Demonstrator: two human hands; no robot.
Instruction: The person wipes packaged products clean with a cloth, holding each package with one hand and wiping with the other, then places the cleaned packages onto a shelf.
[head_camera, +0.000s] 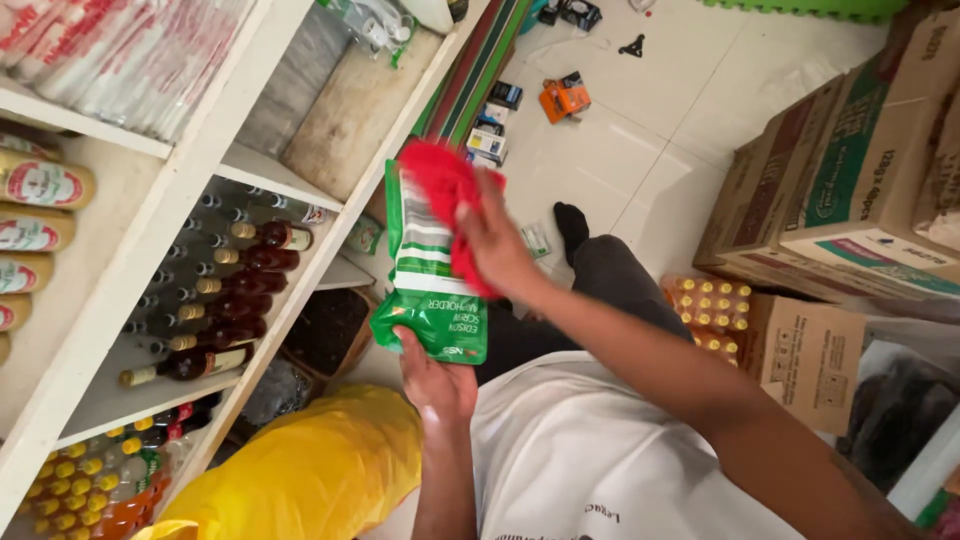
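Your left hand (437, 378) grasps the lower end of a green and white packet (428, 270), fingers wrapped around its bottom edge, holding it up in front of the white shelf unit (200, 160). Your right hand (497, 245) is clenched on a red cloth (445, 195) and presses it against the upper face of the packet, so the cloth covers the packet's top right part. The packet stands roughly upright in your grip, tilted slightly, with its printed side toward you.

To the left, the shelves carry rows of dark bottles (225, 300) lying with caps toward you, and lower down smaller bottles with yellow caps (85, 480). A yellow plastic bag (310, 470) sits just below your left forearm. On the right, stacked cardboard boxes (840, 190) stand on the tiled floor (640, 150), with a pack of yellow-capped bottles (715, 310) beside them. Small boxes (565, 97) lie scattered on the floor farther off. Your leg in dark trousers and a dark sock (572, 225) shows behind the packet.
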